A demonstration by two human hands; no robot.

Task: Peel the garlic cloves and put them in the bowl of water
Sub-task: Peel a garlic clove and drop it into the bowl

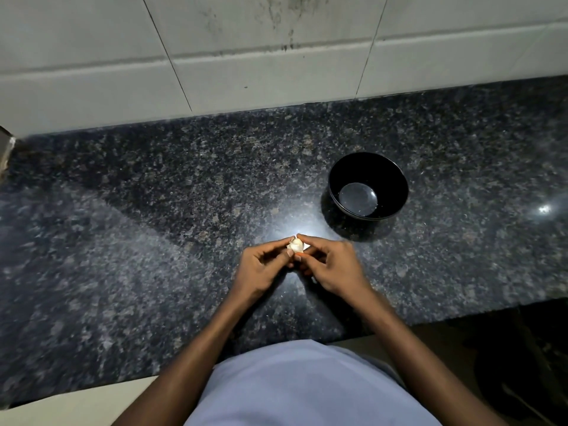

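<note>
Head view, looking down at a dark speckled stone surface [153, 210] backed by a pale tiled wall [276, 56]. We see both hands raised together above the middle of the surface, meeting around a small white piece of garlic [295, 245]. The left hand [261, 269] has its fingers curled inward, with the thumb and fingertips pinching the garlic from the left side. The right hand [332, 269] is likewise curled, its forefinger and thumb closing on the garlic from the right and over the top. Neither hand is spread open; both are clamped on the same piece, which sits between their fingertips. A loose flap of papery white skin [306, 247] shows at the right edge of the garlic, just beside the right thumb. We cannot tell whether the piece is a single clove or a cluster.

A black bowl [335, 179] stands upright on the surface beyond and to the right of the hands, near them but apart. A shallow pool of water [358, 199] lies in its bottom. In the lower foreground we see the person's pale shirt [307, 388] and both forearms.
</note>
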